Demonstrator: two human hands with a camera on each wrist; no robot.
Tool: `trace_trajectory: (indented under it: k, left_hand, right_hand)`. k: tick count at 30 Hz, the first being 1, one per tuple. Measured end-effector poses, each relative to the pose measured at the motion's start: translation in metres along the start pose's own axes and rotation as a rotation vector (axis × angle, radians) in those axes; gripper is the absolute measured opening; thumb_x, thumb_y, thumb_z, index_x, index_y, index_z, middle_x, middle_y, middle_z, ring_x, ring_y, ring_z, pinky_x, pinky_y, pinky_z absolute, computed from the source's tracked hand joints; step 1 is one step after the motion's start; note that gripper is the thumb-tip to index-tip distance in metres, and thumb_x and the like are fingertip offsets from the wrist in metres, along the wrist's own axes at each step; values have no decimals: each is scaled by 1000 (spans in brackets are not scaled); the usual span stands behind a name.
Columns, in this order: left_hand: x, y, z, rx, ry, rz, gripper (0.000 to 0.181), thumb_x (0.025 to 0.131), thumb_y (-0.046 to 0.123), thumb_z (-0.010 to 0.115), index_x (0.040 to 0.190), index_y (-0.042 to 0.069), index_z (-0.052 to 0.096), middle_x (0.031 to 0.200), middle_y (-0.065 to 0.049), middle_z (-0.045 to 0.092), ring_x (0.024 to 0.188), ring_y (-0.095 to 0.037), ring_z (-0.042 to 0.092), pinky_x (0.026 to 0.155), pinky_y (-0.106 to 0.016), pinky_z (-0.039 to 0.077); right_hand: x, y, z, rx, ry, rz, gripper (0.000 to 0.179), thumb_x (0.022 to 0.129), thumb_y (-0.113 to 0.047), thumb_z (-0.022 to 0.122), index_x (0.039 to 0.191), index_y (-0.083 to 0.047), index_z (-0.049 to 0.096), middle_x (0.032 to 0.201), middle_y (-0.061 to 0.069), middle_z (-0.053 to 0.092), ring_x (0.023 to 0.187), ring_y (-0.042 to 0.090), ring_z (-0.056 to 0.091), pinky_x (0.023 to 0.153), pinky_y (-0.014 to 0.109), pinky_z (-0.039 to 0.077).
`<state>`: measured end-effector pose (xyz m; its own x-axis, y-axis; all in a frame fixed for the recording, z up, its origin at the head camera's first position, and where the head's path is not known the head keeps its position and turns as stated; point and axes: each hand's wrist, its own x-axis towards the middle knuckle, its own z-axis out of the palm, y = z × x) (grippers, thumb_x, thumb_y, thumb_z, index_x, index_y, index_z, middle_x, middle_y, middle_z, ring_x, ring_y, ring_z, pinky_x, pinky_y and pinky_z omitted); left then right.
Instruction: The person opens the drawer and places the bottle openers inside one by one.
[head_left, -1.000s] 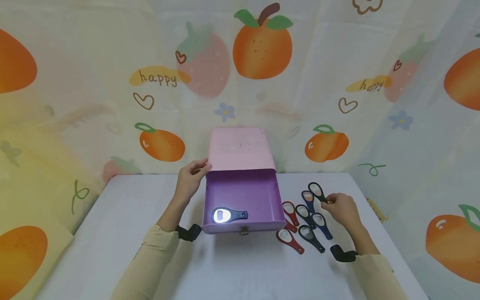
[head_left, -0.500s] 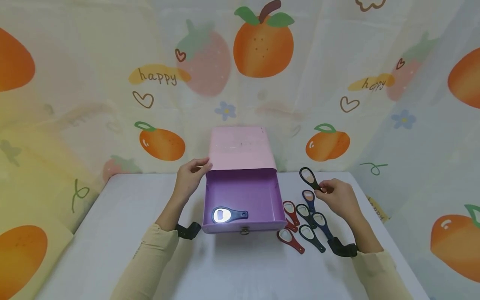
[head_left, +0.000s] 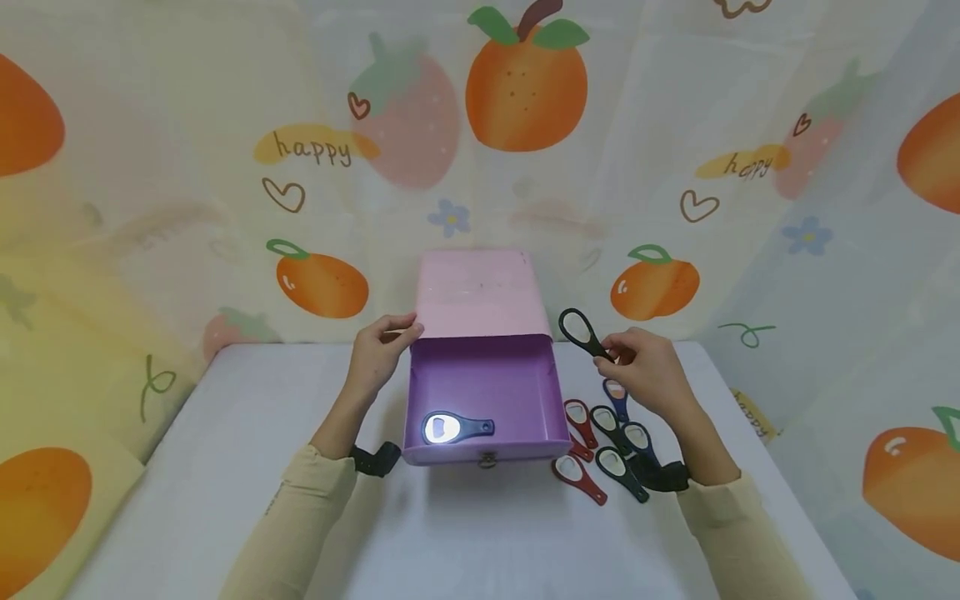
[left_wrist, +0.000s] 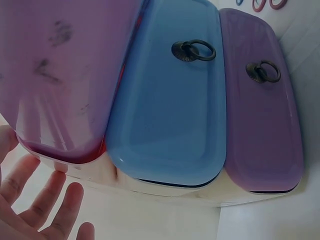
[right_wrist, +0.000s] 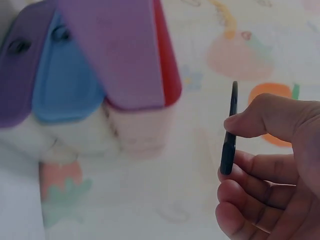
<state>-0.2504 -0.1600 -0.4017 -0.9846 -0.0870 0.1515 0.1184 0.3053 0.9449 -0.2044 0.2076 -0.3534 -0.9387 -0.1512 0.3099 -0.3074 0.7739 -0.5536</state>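
Observation:
In the head view my right hand (head_left: 648,371) pinches a black bottle opener (head_left: 594,342) by its handle end, loop pointing up and left. It is raised above the table, right of the pulled-out purple drawer (head_left: 517,400). The right wrist view shows the same black opener (right_wrist: 228,152) edge-on between thumb and fingers. A dark blue bottle opener (head_left: 476,428) with a shiny head lies inside the drawer. My left hand (head_left: 377,354) touches the left side of the pink cabinet (head_left: 480,292); its fingers (left_wrist: 47,197) extend along the box wall below the drawer.
Several red, green and blue bottle openers (head_left: 620,471) lie right of the drawer on the white table (head_left: 480,542). Under the open drawer, a blue drawer (left_wrist: 165,115) and a lower purple drawer (left_wrist: 262,125) are closed, each with a ring pull. A fruit-print cloth hangs behind.
My right hand has lifted the black bottle opener off the group and carried it up and left toward the drawer. The left hand stays against the cabinet.

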Motion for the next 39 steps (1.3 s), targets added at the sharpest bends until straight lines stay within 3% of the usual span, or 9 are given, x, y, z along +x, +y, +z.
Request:
trace_trajectory:
  k: [8,18,30,39]
  left_hand:
    - [1,0,-1,14,0,-3,38,91,30,69,122,8,66,126,-11,66,106,-27,61,89,-35,48]
    - [-1,0,-1,7,-6,-11,38,92,30,67,124,8,64,128,-11,64,108,-26,58,88,-34,46]
    - [2,-2,2,5,-7,-9,39,93,30,66,125,7,63,129,-12,63,107,-26,59,84,-27,44]
    - [0,-1,2,10,-1,-11,39,93,30,66,125,7,63,130,-12,63,108,-26,58,84,-27,45]
  right_hand:
    - [7,-25,10,22,-35,-105,11,82,-8,73,90,-2,72,77,8,63,70,18,52,60,24,44]
    - [11,-51,22,18,-161,-196,19,79,-12,76,95,-2,73,80,6,64,71,16,54,62,24,46]
    - [21,-73,44,-14,-269,-264,15,79,-16,75,90,-5,71,78,3,63,73,13,53,65,23,45]
    - [23,-89,68,-108,-351,-237,17,80,-20,75,90,-7,75,81,1,65,73,12,54,66,25,47]
